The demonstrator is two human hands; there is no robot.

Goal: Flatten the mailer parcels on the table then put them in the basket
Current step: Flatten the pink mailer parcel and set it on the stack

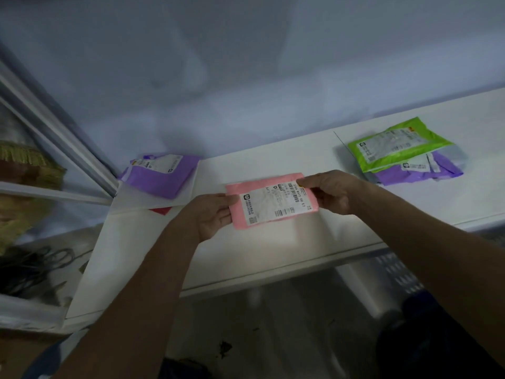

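Pink plastic marks the mailer parcel in the head view, stretched between the two hands over the middle of the white surface. The left hand is at its left short edge, thumb on top and fingers curled beneath, pinching that edge. The right hand pinches the far right corner between thumb and forefinger, with the other fingers folded behind the right edge. Whether the parcel touches the surface or is lifted just off it cannot be told.

The parcel looks flat and thin, a rectangle lying slightly askew with its right end farther from the person. A white shipping label with barcodes and small print covers most of its upper face, leaving pink borders at the left and along the far edge.

Well to the left, a purple mailer with its own label lies at the surface's far corner. To the right, a green mailer sits on top of a purple and grey pile. Below the surface's near right edge, a grey perforated basket shows.
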